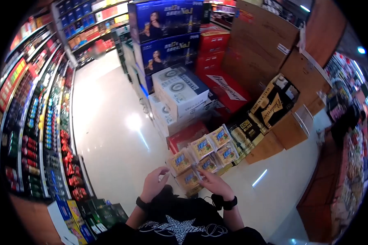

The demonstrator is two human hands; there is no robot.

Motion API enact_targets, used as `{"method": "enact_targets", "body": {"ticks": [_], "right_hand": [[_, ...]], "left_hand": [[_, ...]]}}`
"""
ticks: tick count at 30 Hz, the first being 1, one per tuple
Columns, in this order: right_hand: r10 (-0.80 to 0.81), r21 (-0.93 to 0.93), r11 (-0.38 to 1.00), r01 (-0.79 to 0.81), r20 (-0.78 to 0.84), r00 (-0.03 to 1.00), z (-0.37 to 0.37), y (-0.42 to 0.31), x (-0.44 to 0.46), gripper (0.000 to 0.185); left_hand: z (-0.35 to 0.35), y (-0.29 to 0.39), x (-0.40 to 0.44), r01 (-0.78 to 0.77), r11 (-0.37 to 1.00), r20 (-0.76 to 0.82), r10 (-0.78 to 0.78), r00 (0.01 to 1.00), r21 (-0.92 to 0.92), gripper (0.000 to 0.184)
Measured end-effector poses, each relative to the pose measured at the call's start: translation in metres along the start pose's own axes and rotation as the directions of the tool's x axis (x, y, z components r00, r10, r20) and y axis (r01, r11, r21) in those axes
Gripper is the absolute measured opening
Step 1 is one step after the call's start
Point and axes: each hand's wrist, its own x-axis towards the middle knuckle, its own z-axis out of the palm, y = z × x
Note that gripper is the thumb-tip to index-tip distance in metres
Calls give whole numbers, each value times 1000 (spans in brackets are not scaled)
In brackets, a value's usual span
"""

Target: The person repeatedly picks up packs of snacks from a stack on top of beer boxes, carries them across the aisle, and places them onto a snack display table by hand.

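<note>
Black shirt [180, 222] lay nearest. The left hand [153, 185] curled loosely, empty; the right hand [217, 185], part-open, overlapped wrapped packs [201, 147], grip unclear. These, beside a red carton [187, 136], looked light, slippery, crushable: best cupped at both sides.

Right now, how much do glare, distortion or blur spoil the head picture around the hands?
Head view: the wide lens bows the left-side shelves and blacks out the corners; head view: lamp reflections burn white on the glossy floor, away from the hands; head view: the left hand, right hand and wrapped packets keep readable outlines.
</note>
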Motion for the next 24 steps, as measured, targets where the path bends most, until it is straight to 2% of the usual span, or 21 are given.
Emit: {"method": "enact_targets", "body": {"ticks": [1, 3, 4, 5, 7, 8, 9, 10, 12, 14, 18, 22, 24], "right_hand": [[-25, -14, 1000, 24, -21, 999, 7, 6, 4, 56], [-13, 32, 999, 16, -86, 996, 19, -2, 12, 56], [-18, 78, 997, 27, -113, 993, 23, -6, 17, 56], [-22, -23, 1000, 19, -131, 991, 26, -8, 21, 59], [2, -57, 998, -11, -157, 988, 34, -10, 31, 59], [24, -87, 995, -39, -167, 986, 40, -12, 34, 60], [-34, -80, 997, 13, -260, 965, 47, -14, 35, 59], [-24, -74, 997, 3, -282, 959, 52, -16, 36, 59], [82, -60, 992, -111, -366, 927, 60, -18, 40, 59], [115, -57, 986, -155, -442, 890, 71, -13, 43, 57], [133, -89, 968, -233, -606, 784, 87, -11, 51, 53], [186, -52, 955, -291, -659, 729, 95, -21, 54, 50], [262, 9, 944, -329, -626, 734, 91, -40, 52, 47]], "left_hand": [[-5, -4, 9, -22, 1000, 31, 22, 999, -6, 24], [-14, -11, 26, 115, 982, 119, -133, 984, 148, 22], [-17, -14, 35, 94, 986, 134, -113, 985, 139, 22], [-21, -18, 43, 69, 981, 225, -110, 968, 180, 25], [-24, -29, 55, 8, 968, 355, -100, 930, 251, 32], [-26, -32, 60, -10, 968, 369, -86, 926, 250, 32], [-28, -32, 65, -65, 967, 436, -51, 898, 245, 32], [-31, -33, 67, -118, 965, 504, -17, 864, 235, 32], [-32, -40, 72, -146, 967, 549, 9, 836, 207, 34], [-36, -37, 76, -100, 980, 609, -26, 793, 172, 35], [-37, -40, 84, -153, 972, 719, -25, 694, 181, 35], [-30, -56, 86, -198, 976, 777, 56, 627, 90, 34], [-30, -57, 87, -168, 986, 778, 96, 621, 13, 32]]}}
